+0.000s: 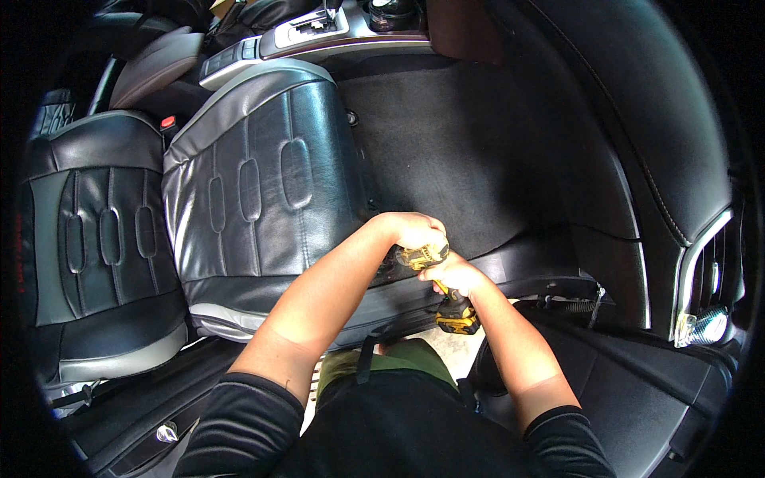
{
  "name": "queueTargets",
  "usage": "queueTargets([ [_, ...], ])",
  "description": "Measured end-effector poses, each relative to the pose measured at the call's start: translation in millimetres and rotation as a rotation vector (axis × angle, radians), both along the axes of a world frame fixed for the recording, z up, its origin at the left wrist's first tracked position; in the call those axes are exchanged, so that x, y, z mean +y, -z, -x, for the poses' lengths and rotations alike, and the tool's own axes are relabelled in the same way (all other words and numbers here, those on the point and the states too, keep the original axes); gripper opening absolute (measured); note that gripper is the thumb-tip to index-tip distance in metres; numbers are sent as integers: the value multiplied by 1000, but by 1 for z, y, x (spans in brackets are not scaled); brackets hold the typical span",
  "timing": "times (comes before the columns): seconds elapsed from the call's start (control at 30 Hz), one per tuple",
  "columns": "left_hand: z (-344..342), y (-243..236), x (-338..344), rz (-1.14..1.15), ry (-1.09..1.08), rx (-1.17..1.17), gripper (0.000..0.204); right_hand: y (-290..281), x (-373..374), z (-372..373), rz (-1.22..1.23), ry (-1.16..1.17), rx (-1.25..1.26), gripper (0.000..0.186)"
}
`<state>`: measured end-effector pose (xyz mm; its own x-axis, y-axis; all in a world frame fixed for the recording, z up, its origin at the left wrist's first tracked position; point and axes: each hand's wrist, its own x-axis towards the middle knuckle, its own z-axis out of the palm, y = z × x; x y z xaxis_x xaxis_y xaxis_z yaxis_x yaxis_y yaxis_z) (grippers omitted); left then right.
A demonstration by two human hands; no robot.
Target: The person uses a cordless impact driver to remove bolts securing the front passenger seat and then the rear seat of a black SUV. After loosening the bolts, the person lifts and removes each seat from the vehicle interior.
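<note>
My right hand [458, 275] grips the handle of a yellow-and-black cordless drill [421, 256], whose battery pack hangs below. My left hand [417, 227] is closed at the top front of the drill, its fingers curled and partly hidden; whether it holds the tool or something behind it is unclear. Both hands are low beside the front edge of a black leather car seat [263, 191] with grey trim, near its base. The drill's tip is hidden behind my left hand and the seat edge.
Right of the seat lies a dark carpeted footwell [450, 143]. The centre console [311, 33] runs along the top, the seat back [103, 239] stands at left, the dashboard [621, 95] at right, and an open door panel [598, 382] at lower right.
</note>
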<state>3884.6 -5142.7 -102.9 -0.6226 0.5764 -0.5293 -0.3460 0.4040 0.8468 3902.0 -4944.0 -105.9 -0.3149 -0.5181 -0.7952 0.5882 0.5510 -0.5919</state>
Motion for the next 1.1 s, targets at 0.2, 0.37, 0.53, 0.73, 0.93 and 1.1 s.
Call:
queueTargets([
  [0.2, 0, -4, -1, 32, 23, 52, 39, -9, -3, -1, -21, 17, 34, 30],
  [0.37, 1, -6, -2, -14, 49, -2, 38, -26, -12, -11, -131, 83, 18, 33],
  [0.53, 2, -3, -4, -72, 75, -39, 41, -25, -3, -22, -74, 135, 177, 29],
  [0.73, 1, -7, -5, -18, 111, 10, 46, -13, 7, -27, 9, 158, 286, 23],
  [0.93, 0, -15, -6, 30, 104, 145, 46, -20, 1, -17, -33, 144, 118, 25],
  [1.1, 1, -15, -5, 32, 160, 129, 50, -21, -3, -19, -54, 123, 30, 31],
])
